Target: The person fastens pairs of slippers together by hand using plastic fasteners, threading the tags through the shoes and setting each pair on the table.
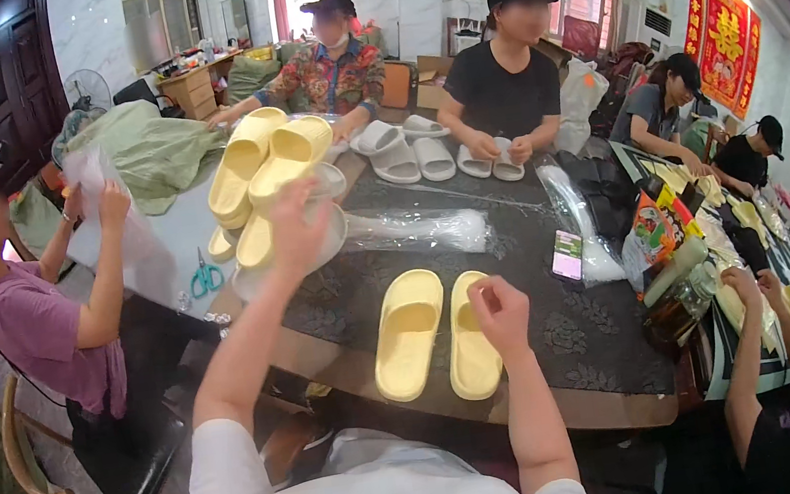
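A pair of yellow slide slippers (409, 334) lies on the dark patterned tablecloth in front of me, toes pointing away. My right hand (503, 315) is above the right slipper (472, 357), covering part of its strap; the fingers are curled in and nothing shows between them. Farther left, my left hand (303, 227) reaches out with its fingers apart, a little blurred. It is beside a pile of yellow slippers (288, 149), in front of pale grey slippers (331, 236). Whether it touches any of them I cannot tell.
Clear plastic bags (438, 229) lie beyond the pair. Grey slippers (392, 154) stand at the far side before two people. Teal scissors (207, 278) are at left, near a person holding a plastic bag (116, 215). A phone (567, 254) and a jar (683, 305) are at right.
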Demonstrator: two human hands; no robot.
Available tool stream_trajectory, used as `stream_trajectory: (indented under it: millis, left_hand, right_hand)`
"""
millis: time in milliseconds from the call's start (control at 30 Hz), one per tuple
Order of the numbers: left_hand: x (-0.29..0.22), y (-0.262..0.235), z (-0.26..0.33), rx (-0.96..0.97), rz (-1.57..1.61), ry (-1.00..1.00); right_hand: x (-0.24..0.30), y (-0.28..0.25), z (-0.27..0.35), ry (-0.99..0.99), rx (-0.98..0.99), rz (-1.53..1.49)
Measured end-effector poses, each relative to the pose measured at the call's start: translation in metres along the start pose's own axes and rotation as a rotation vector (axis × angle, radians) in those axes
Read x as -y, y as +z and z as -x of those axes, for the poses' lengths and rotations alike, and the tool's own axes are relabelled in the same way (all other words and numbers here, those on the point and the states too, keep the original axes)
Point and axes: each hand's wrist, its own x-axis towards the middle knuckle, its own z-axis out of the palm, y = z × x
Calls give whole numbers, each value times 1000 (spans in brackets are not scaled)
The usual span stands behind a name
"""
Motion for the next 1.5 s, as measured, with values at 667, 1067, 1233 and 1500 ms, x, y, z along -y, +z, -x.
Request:
stream_trajectory:
  millis: [667, 1067, 1233, 1500]
  left_hand:
    - [113, 2, -145, 321, -392, -330]
    - [-98, -40, -71, 218, 126, 80]
    - [-154, -61, 28, 570, 95, 40]
    - [-156, 10, 120, 1110, 9, -33]
  right_hand:
    - [44, 32, 65, 276, 489, 475]
    - [12, 55, 61, 226, 344, 632]
    - [-1, -33, 82, 240, 209, 639]
    - [-30, -187, 85, 423, 20, 869]
